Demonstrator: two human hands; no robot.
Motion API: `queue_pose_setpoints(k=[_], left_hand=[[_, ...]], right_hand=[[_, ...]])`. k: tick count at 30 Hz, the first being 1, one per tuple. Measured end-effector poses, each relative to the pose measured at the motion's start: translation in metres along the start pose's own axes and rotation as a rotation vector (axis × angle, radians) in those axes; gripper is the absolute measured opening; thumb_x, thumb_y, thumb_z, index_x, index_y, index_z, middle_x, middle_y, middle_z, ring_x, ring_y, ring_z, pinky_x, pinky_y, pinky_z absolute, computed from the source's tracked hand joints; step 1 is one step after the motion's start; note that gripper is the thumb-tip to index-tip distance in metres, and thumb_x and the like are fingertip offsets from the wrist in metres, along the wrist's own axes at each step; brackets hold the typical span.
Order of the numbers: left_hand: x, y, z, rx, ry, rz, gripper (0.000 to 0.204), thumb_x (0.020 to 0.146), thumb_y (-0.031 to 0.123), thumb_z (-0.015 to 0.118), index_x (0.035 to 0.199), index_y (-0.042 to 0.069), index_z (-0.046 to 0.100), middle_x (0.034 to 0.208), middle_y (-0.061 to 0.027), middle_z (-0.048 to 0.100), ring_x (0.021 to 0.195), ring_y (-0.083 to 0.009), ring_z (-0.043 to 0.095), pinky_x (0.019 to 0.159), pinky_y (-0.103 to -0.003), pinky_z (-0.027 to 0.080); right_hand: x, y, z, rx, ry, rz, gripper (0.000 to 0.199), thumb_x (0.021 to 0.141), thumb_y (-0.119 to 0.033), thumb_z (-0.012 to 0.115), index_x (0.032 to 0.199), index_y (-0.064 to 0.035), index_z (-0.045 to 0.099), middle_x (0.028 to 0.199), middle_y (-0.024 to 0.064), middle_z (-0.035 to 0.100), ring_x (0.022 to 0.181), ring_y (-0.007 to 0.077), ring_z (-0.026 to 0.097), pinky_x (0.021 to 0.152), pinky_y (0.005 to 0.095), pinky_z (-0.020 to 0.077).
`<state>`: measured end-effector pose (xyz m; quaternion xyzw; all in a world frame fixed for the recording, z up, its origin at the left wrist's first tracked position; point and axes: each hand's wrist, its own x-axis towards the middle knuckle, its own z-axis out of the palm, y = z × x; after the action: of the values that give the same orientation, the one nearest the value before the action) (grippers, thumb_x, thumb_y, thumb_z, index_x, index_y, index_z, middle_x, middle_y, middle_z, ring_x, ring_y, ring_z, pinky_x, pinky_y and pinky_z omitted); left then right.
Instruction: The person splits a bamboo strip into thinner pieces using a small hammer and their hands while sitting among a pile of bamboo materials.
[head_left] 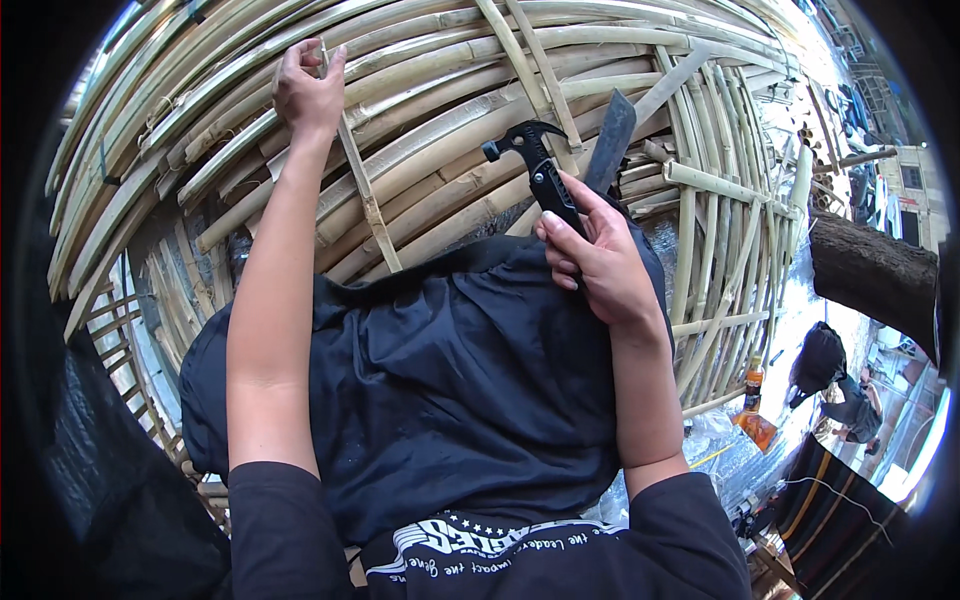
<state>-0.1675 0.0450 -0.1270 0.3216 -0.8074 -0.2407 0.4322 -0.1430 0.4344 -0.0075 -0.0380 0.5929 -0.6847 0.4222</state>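
My right hand point(598, 255) is closed around a black multi-tool hammer point(548, 183), its claw head raised and turned to the left. Just behind that hand rises a wide dark flat blade point(612, 138); its lower end is hidden. Farther forward on the left, my left hand point(309, 88) pinches a thin bamboo strip point(362, 185) between thumb and fingers. That strip slants down to the dark cloth point(450, 370) over my lap. Beneath both hands lie rows of split bamboo slats point(440, 130), crossed by a few narrower strips.
A pale flat strip point(672, 88) lies beyond the dark blade. Upright bamboo lattice point(720, 220) stands at the right, with a thick trunk point(870, 275) past it. A bottle with amber liquid point(754, 385) is at the lower right. Another person point(852, 408) is farther right.
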Motion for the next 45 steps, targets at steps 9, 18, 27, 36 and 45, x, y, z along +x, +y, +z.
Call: queue_pose_setpoints(k=[9, 18, 27, 36, 45], left_hand=[[-0.002, -0.018, 0.017, 0.007, 0.114, -0.048, 0.033, 0.085, 0.042, 0.083, 0.096, 0.012, 0.076, 0.079, -0.0011, 0.07, 0.075, -0.0185, 0.068, 0.069, -0.036, 0.054], [0.0, -0.03, 0.015, 0.001, 0.165, 0.023, 0.028, 0.087, 0.036, 0.081, 0.091, 0.01, 0.075, 0.076, -0.0021, 0.071, 0.07, -0.0173, 0.068, 0.068, -0.035, 0.054], [-0.003, -0.017, 0.009, -0.05, 0.201, 0.036, 0.024, 0.088, 0.025, 0.08, 0.082, 0.005, 0.068, 0.076, -0.0086, 0.069, 0.073, -0.0239, 0.067, 0.07, -0.039, 0.052], [-0.01, -0.009, 0.001, -0.102, 0.221, 0.096, 0.019, 0.088, 0.015, 0.078, 0.08, 0.003, 0.065, 0.08, -0.0134, 0.068, 0.074, -0.0293, 0.066, 0.07, -0.041, 0.051], [-0.003, -0.04, 0.009, -0.136, 0.102, -0.02, 0.027, 0.082, 0.031, 0.088, 0.083, 0.006, 0.078, 0.075, -0.0029, 0.074, 0.066, -0.0137, 0.069, 0.064, -0.03, 0.054]], right_hand=[[0.0, 0.003, -0.002, 0.018, -0.042, -0.02, 0.065, 0.102, -0.011, 0.067, 0.157, -0.0034, 0.034, 0.095, 0.0027, 0.061, 0.063, 0.0027, 0.047, 0.05, 0.0189, 0.0394], [-0.001, 0.004, 0.0, -0.031, -0.033, -0.047, 0.065, 0.101, -0.013, 0.068, 0.156, 0.0001, 0.036, 0.089, 0.0002, 0.057, 0.066, 0.0041, 0.048, 0.054, 0.0214, 0.0419], [0.001, 0.007, -0.003, -0.017, -0.027, -0.062, 0.062, 0.101, -0.011, 0.068, 0.154, 0.0008, 0.039, 0.089, 0.0007, 0.058, 0.066, 0.0047, 0.048, 0.053, 0.0214, 0.0418], [-0.003, 0.005, 0.0, 0.045, 0.033, -0.081, 0.063, 0.102, -0.01, 0.066, 0.156, -0.0023, 0.036, 0.093, 0.0032, 0.06, 0.062, 0.0048, 0.047, 0.05, 0.0204, 0.0402], [-0.042, -0.049, 0.006, -0.114, 0.287, -0.365, 0.046, 0.108, -0.009, 0.052, 0.151, -0.0057, 0.037, 0.099, 0.0067, 0.052, 0.059, 0.0011, 0.038, 0.045, 0.0156, 0.0349]])
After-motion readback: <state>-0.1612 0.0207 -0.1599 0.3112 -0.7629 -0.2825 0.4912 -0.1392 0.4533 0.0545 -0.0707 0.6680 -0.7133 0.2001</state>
